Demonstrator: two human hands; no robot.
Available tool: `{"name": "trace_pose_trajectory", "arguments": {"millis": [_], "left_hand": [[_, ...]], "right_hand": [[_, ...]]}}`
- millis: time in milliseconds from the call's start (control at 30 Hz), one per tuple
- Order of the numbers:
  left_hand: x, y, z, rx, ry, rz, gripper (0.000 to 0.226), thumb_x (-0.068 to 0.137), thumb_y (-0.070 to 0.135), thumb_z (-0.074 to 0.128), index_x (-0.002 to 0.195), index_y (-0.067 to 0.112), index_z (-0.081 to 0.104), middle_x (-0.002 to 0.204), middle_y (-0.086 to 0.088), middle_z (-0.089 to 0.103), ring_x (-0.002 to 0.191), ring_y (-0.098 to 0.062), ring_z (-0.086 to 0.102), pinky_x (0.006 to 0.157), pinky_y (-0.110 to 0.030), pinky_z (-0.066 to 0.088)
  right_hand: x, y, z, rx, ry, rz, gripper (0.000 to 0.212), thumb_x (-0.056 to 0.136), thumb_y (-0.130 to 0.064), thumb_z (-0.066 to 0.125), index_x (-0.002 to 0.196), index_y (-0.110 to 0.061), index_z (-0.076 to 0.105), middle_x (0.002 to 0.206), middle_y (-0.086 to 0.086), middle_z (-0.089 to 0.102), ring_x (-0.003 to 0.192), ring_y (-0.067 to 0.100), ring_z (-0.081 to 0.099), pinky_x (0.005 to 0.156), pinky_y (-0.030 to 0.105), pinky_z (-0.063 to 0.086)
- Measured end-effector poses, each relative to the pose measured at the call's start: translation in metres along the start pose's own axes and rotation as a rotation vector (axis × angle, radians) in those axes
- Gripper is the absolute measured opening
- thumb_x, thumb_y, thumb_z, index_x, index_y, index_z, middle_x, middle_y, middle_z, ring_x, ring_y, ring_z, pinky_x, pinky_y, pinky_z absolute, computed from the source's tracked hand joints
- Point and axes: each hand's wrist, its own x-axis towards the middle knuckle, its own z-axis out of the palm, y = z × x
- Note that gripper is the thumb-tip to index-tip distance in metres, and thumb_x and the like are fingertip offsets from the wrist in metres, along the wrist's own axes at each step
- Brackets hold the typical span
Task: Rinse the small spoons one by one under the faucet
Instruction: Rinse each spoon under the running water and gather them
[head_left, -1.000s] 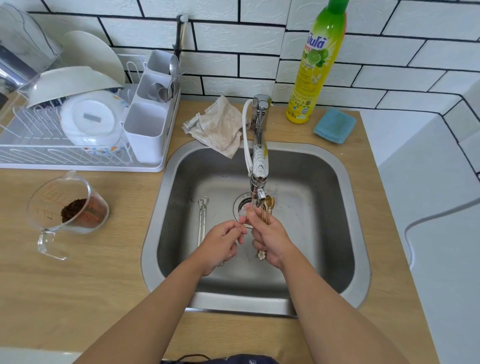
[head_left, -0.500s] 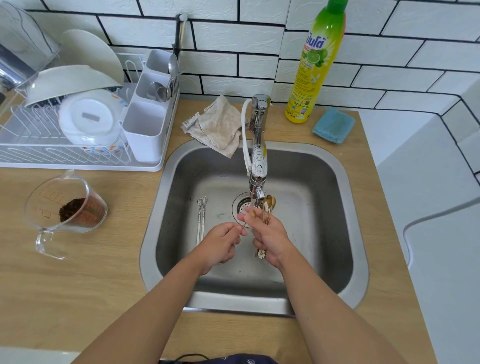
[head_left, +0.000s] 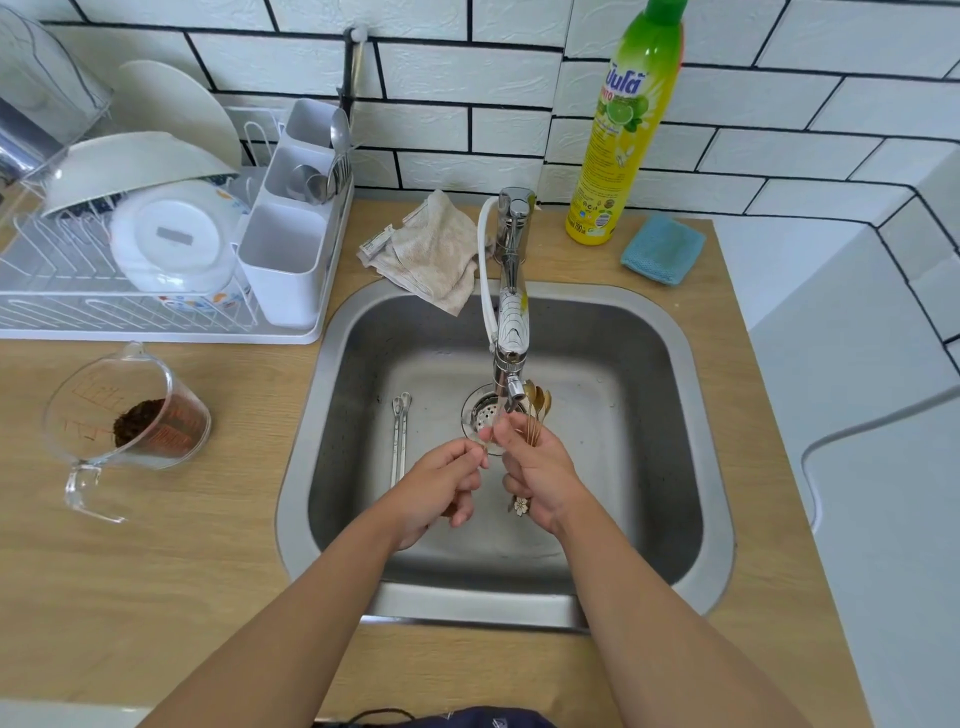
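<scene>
Both hands work inside the sink (head_left: 691, 374), directly beneath the faucet (head_left: 511, 317) spout. The right hand (head_left: 540, 480) is clamped around a bundle of small gold spoons (head_left: 535, 410); their bowls fan out above its knuckles, just beside the nozzle, and a flower-shaped handle end shows below its palm. The left hand (head_left: 441, 480), just left of the right and nearly touching it at the fingertips, has thumb and forefinger pinched together at the stream. What it pinches is blurred; it appears to be a single spoon, but this cannot be confirmed. Two silver spoons (head_left: 400, 431) lie side by side on the sink floor, just beyond the left hand. The drain strainer (head_left: 480, 413) sits directly beyond both hands' fingertips.

Judged step: one spoon under rinse while the remainder wait in the right-hand bundle.

Risks noted:
- Wet, thin handles gripped together may slide; a loosened right-hand grip would drop several spoons into the basin.
- The bundle's bowls stand very near the nozzle; a small lift of the right hand would knock them against it.
- The pinch is light and directly over the drain; a slip would land the spoon on the strainer.
- Rinsed and unrinsed spoons could be confused if returned to the same bundle.
</scene>
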Motion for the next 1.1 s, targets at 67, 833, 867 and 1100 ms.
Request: {"name": "trace_pose_trajectory", "arguments": {"millis": [67, 833, 867, 1100], "left_hand": [[-0.001, 0.0, 0.002, 0.026, -0.005, -0.002, 0.023, 0.107, 0.026, 0.041, 0.098, 0.012, 0.058, 0.061, 0.004, 0.042, 0.043, -0.015, 0.044, 0.046, -0.024, 0.033], [-0.002, 0.009, -0.002, -0.131, 0.081, -0.044, 0.017, 0.102, 0.028, 0.055, 0.098, 0.012, 0.056, 0.074, 0.0, 0.058, 0.036, -0.009, 0.026, 0.034, -0.015, 0.021], [-0.003, 0.01, -0.006, -0.214, 0.054, -0.085, 0.017, 0.102, 0.028, 0.056, 0.101, 0.011, 0.057, 0.073, 0.0, 0.057, 0.036, -0.007, 0.026, 0.032, -0.014, 0.019], [-0.009, 0.013, -0.018, 0.025, -0.019, -0.066, 0.017, 0.1, 0.031, 0.06, 0.098, 0.015, 0.062, 0.069, 0.003, 0.056, 0.039, -0.011, 0.038, 0.038, -0.019, 0.03]], "right_hand": [[0.0, 0.001, 0.001, -0.06, 0.089, -0.027, 0.016, 0.087, -0.03, 0.078, 0.088, -0.017, 0.069, 0.084, 0.003, 0.075, 0.04, 0.004, 0.032, 0.035, 0.017, 0.026], [0.001, -0.007, 0.0, -0.097, 0.005, 0.017, 0.029, 0.103, -0.029, 0.061, 0.123, -0.008, 0.067, 0.105, 0.0, 0.081, 0.038, 0.002, 0.026, 0.035, 0.018, 0.025], [0.0, -0.007, -0.001, -0.062, -0.04, 0.035, 0.03, 0.103, -0.028, 0.061, 0.128, -0.012, 0.065, 0.114, 0.002, 0.079, 0.038, 0.002, 0.025, 0.035, 0.017, 0.024], [0.001, -0.007, 0.003, -0.194, 0.039, 0.06, 0.036, 0.082, -0.046, 0.077, 0.088, -0.011, 0.073, 0.067, -0.003, 0.074, 0.037, 0.005, 0.024, 0.035, 0.02, 0.022]]}}
